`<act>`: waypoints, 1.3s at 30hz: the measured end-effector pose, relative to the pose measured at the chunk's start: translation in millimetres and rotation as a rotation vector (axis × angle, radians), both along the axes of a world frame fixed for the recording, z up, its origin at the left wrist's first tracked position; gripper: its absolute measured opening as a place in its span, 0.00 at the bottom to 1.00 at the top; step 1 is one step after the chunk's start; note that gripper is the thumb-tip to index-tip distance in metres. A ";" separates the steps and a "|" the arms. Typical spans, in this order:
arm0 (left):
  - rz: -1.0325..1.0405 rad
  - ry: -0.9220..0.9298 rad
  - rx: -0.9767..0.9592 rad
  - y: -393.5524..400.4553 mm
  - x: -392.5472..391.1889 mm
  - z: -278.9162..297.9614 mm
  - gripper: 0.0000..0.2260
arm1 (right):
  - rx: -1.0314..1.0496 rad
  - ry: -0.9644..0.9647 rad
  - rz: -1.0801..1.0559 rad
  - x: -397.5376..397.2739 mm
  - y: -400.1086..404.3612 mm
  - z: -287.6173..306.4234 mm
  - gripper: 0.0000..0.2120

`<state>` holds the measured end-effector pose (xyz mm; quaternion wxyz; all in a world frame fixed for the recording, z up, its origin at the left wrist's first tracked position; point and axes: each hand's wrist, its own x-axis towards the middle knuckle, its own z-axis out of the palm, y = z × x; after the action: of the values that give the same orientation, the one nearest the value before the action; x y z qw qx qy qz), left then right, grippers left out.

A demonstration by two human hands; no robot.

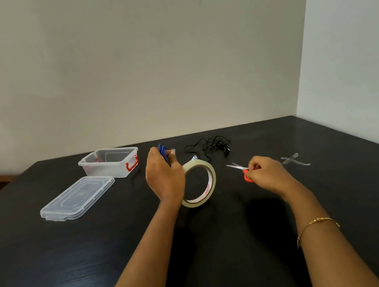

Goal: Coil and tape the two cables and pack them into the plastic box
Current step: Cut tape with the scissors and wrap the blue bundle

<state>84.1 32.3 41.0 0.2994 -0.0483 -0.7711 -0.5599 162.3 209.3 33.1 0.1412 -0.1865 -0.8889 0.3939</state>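
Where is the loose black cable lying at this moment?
In the head view, the loose black cable lies uncoiled near the far edge of the dark table, right of the clear plastic box and behind the transparent tape roll.

I see a dark surface (342, 193) against the wall. On it sit an open clear plastic box (109, 163), its lid (77, 198) just beside, a loose black cable (211, 146) farther back, and crossed tape strips (295, 160) to the right.
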 end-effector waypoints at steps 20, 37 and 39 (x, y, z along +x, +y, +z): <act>-0.054 0.090 -0.066 6.6 6.1 0.3 0.05 | -0.093 0.561 0.042 -24.1 -74.2 3.7 0.12; 0.033 0.013 -0.078 9.4 12.4 2.9 0.07 | -0.077 0.563 0.184 -24.3 -75.2 1.8 0.05; 0.043 -0.005 -0.081 9.4 12.5 3.6 0.07 | -0.121 0.538 0.226 -22.6 -75.8 2.1 0.04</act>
<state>96.6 41.8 44.6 0.3072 -0.0424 -0.7948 -0.5217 139.8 133.6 35.2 0.3156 0.0165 -0.8096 0.4947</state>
